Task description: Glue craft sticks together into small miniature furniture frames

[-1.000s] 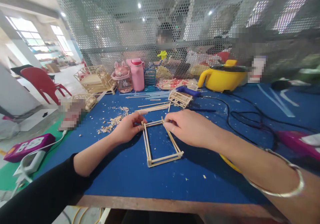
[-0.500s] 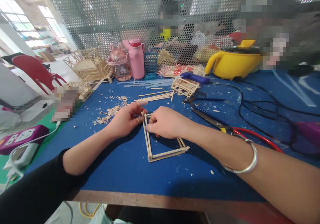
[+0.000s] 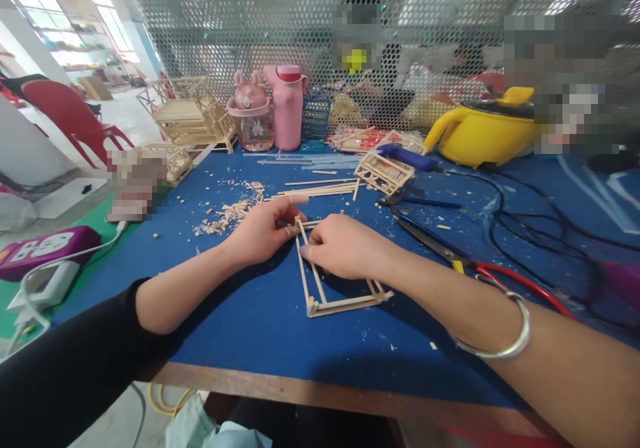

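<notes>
A person in a black sleeve works with both hands over a rectangular frame (image 3: 347,303) of thin wooden sticks, which lies on a blue tabletop (image 3: 240,341) in front of the person. The left hand (image 3: 265,231) is at the frame's far left corner, its grip pinching the stick ends between thumb and fingers. The right hand (image 3: 345,245), above the frame's middle, pinches a slender stick (image 3: 317,278) along the left side; that stick slants from the far left corner towards the near rail, just right of the near left corner. The hand hides part of the frame's far and right sides.

Wood scraps (image 3: 227,215) lie scattered beyond the left forearm, and loose sticks (image 3: 323,189) rest past the hands, near a small wooden model (image 3: 385,173) with a blue-handled tool (image 3: 407,157) beside it. Red-handled cutters (image 3: 525,280) lie beyond the right forearm, which wears a silver bangle (image 3: 523,335). Towards the back stand a pink bottle (image 3: 289,111), a rabbit-eared container (image 3: 255,128) and a yellow pot (image 3: 485,135), before a perforated metal screen (image 3: 225,55). A red chair (image 3: 70,111) stands off to the left.
</notes>
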Motion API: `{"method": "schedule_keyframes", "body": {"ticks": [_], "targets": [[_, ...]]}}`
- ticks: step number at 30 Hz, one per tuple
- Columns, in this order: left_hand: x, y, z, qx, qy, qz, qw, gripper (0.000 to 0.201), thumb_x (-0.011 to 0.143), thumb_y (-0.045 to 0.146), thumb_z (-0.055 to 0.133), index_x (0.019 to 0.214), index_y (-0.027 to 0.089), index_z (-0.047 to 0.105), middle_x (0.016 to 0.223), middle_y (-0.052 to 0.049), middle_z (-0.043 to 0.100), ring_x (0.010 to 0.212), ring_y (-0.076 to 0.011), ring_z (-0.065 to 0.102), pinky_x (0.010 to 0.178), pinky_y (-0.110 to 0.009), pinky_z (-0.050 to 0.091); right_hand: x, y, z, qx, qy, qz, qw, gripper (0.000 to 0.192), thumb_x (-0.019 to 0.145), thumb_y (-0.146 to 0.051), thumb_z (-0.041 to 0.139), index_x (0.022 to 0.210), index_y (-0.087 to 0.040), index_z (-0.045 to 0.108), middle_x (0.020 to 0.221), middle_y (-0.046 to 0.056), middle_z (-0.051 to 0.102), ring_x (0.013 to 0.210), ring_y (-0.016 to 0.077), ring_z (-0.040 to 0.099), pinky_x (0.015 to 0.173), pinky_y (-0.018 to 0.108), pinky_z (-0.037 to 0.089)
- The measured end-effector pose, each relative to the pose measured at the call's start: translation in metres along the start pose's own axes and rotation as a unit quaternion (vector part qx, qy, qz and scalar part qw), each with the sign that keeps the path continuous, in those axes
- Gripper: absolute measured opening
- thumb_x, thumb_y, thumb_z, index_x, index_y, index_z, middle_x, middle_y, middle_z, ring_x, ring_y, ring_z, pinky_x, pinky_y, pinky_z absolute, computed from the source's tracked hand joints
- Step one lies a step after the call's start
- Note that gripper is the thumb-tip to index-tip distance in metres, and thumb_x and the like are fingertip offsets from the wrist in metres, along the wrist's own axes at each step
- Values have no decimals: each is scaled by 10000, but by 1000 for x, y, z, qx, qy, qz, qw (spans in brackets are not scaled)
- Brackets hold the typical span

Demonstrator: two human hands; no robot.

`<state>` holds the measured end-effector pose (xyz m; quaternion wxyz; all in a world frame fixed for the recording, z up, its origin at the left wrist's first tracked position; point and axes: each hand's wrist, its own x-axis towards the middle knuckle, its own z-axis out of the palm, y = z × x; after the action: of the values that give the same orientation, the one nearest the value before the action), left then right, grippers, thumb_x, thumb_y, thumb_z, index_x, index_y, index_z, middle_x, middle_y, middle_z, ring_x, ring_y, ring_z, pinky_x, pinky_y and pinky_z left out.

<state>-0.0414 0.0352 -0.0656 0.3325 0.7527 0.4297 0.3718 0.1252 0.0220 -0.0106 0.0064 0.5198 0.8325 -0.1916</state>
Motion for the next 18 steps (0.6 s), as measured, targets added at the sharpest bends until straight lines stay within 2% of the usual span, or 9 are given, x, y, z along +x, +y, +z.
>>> {"method": "schedule_keyframes", "body": {"ticks": [4, 7, 13, 18], "targets": [[0, -1, 0, -19, -6, 2, 1000, 467, 750, 161, 580, 1208, 149, 490, 933, -50, 664, 838, -158, 631, 820, -327, 496, 0, 1, -8, 88, -63, 11, 994, 322, 762, -317, 471, 508, -163, 596, 548, 31, 648, 484, 111, 539, 509, 230, 359], [0, 0, 0, -27, -6, 3, 1000, 472, 750, 156, 578, 1212, 141, 483, 920, -54, 667, 833, -158, 634, 824, -333, 498, 0, 0, -9, 83, -87, 20, 993, 356, 770, -340, 480, 480, -162, 585, 512, 25, 638, 445, 99, 511, 504, 227, 358], [-2, 3, 1, -10, 1, -7, 1000, 470, 742, 133, 576, 1204, 146, 493, 912, -49, 670, 831, -152, 640, 815, -324, 506, 0, -5, -5, 66, -99, 13, 993, 410, 797, -326, 461, 430, -170, 553, 450, 25, 609, 407, 95, 481, 510, 230, 355], [2, 3, -1, 5, -5, -8, 1000, 481, 742, 118, 554, 1216, 155, 488, 945, -50, 671, 858, -158, 638, 814, -320, 505, 1, -5, -3, 58, -99, 16, 993, 416, 806, -323, 453, 434, -171, 565, 474, 26, 626, 419, 98, 494, 525, 234, 360]]}}
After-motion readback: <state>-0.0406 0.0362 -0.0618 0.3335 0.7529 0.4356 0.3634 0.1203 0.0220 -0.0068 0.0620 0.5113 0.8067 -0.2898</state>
